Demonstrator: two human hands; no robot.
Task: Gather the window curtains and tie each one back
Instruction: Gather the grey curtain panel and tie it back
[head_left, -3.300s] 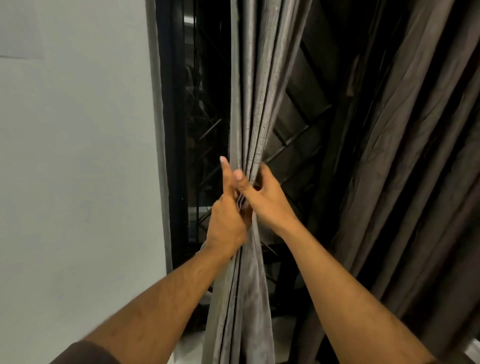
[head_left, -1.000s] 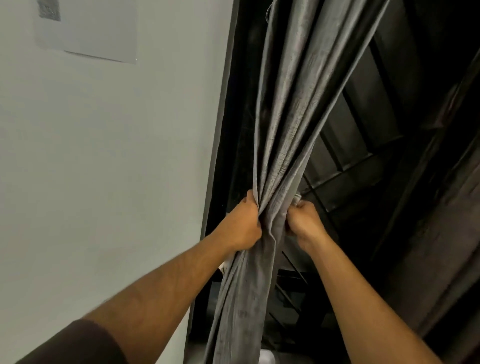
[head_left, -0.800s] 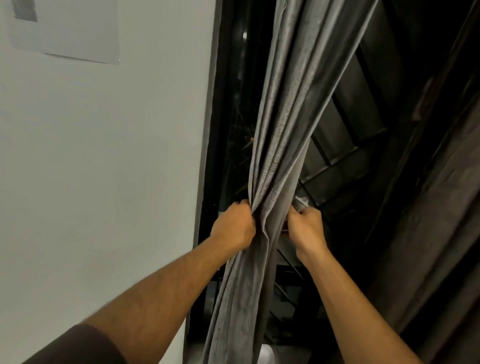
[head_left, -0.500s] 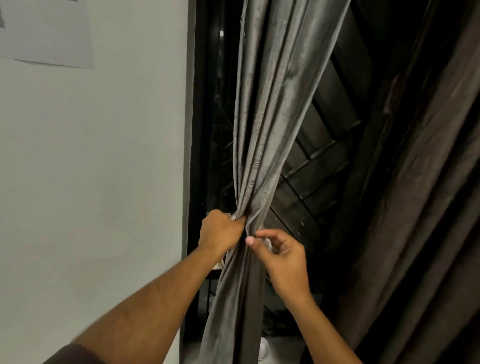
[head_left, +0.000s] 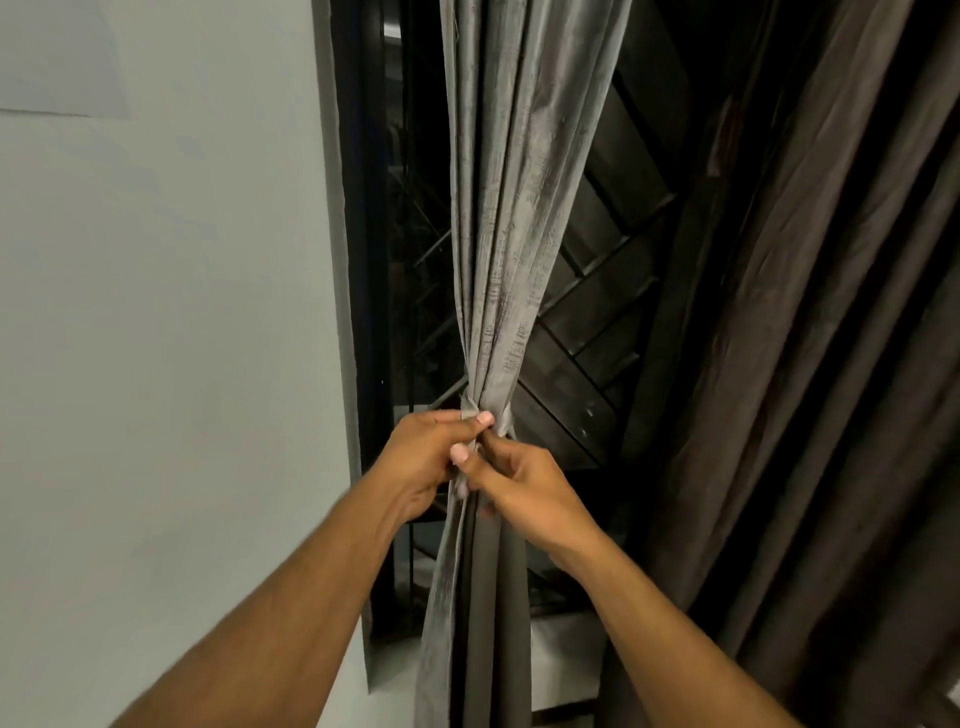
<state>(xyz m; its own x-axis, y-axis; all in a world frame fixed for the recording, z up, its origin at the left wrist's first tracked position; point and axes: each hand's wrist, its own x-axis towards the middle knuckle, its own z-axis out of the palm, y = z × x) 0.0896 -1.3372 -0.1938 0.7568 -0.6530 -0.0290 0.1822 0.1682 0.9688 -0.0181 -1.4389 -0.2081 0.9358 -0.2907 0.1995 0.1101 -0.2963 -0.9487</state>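
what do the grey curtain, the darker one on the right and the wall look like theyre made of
Grey curtain: woven cloth with a slight sheen, perhaps a slubbed polyester or faux silk; streaky texture and soft folds show.
Darker curtain: brown cloth, duller, hanging in loose pleats; fibre unclear.
Wall: painted plaster by its look, matt and smooth, pale grey-green.
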